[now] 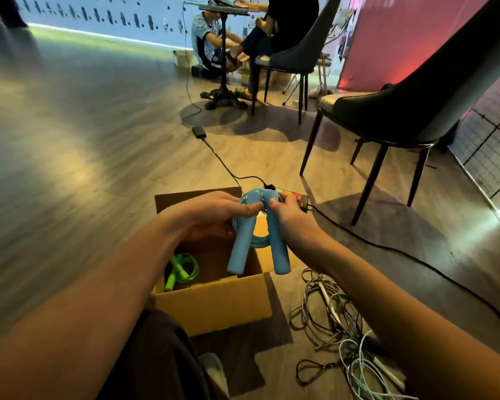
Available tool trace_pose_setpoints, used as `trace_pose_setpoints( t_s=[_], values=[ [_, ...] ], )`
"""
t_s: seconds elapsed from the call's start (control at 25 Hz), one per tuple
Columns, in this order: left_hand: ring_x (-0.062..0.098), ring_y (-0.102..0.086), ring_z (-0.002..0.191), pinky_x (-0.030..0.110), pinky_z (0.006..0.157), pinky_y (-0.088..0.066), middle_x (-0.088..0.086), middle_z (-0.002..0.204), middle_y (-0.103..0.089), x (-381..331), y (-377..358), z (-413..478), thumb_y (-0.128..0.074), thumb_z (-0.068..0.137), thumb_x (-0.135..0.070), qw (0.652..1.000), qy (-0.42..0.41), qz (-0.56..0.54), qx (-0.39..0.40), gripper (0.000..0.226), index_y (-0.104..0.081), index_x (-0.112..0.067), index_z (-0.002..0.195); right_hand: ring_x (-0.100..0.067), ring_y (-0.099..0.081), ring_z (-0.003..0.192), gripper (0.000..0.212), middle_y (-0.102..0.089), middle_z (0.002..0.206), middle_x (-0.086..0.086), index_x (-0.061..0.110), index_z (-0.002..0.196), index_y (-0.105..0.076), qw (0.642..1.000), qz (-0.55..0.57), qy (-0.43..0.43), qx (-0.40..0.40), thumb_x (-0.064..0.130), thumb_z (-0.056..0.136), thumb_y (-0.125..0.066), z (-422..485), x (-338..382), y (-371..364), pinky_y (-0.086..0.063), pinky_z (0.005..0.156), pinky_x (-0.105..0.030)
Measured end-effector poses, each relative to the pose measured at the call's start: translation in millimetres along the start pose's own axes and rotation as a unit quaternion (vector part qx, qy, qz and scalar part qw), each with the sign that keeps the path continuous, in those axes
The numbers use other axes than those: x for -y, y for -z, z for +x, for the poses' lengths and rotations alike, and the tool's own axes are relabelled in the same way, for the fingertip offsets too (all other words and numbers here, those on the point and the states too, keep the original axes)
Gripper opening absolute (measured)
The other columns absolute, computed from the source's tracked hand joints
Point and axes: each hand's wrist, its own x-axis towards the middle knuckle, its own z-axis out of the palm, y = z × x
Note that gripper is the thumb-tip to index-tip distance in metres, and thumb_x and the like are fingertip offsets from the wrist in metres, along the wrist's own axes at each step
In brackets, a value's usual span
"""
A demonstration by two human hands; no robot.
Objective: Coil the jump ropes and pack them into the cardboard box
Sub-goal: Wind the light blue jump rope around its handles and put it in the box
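A coiled blue jump rope [257, 235] with two thick blue handles hangs over the open cardboard box [214, 304] on the floor. My left hand [214, 212] grips the coil and the left handle from the left. My right hand [289, 215] pinches the top of the right handle. Both handles point down toward me. A coiled green jump rope [182, 269] lies inside the box at its left side.
A tangle of grey, white and black ropes [341, 336] lies on the floor right of the box. A power strip [296, 197] and black cable [387, 249] run behind it. Two dark chairs [401, 116] stand to the right; people sit at a table [223, 10] far back.
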Motion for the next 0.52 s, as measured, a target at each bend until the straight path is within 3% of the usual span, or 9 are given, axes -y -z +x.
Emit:
trace_pose_setpoints(
  t_s=[0.08,0.16,0.32,0.44,0.52],
  values=[
    [0.022,-0.066,0.104,0.036,0.085,-0.059,0.01,0.113,-0.067,18,16,14,-0.078,0.076,-0.044,0.998,0.016,0.034,-0.045,0.052,-0.068,-0.011,0.115,-0.006,-0.056,0.097,0.033,-0.054,0.112,0.004,0.023,0.139,-0.041,0.999,-0.002,-0.027,0.04,0.034,0.108,-0.04,17,-18,-9,-0.048,0.072,-0.025],
    [0.019,-0.068,0.098,0.03,0.069,-0.061,0.005,0.111,-0.065,40,30,31,-0.081,0.078,-0.038,0.995,0.016,0.055,-0.085,0.052,-0.06,-0.017,0.121,-0.013,-0.061,0.101,0.038,-0.058,0.119,-0.002,0.021,0.141,-0.043,0.997,-0.01,-0.05,0.059,0.034,0.105,-0.047,36,-37,-19,-0.056,0.076,-0.03],
    [0.017,-0.07,0.091,0.032,0.065,-0.062,0.004,0.105,-0.066,110,53,78,-0.084,0.077,-0.035,0.984,0.011,0.073,-0.159,0.044,-0.056,-0.02,0.108,-0.018,-0.064,0.104,0.029,-0.06,0.121,-0.005,0.026,0.13,-0.046,0.993,-0.035,-0.093,0.07,0.034,0.102,-0.054,95,-89,-56,-0.059,0.089,-0.039],
    [0.019,-0.073,0.089,0.038,0.065,-0.063,0.006,0.095,-0.071,182,63,133,-0.084,0.077,-0.035,0.979,0.049,0.01,-0.199,0.036,-0.06,-0.017,0.096,-0.013,-0.062,0.1,0.038,-0.058,0.124,-0.004,0.024,0.136,-0.044,0.987,-0.069,-0.124,0.082,0.027,0.1,-0.058,157,-145,-88,-0.058,0.086,-0.035],
    [0.02,-0.073,0.089,0.034,0.062,-0.06,0.006,0.093,-0.072,220,68,164,-0.084,0.078,-0.034,0.97,0.085,-0.036,-0.223,0.033,-0.062,-0.015,0.093,-0.011,-0.06,0.098,0.046,-0.058,0.121,-0.002,0.023,0.141,-0.043,0.982,-0.089,-0.14,0.093,0.025,0.098,-0.06,192,-179,-104,-0.054,0.078,-0.028]
  ],
)
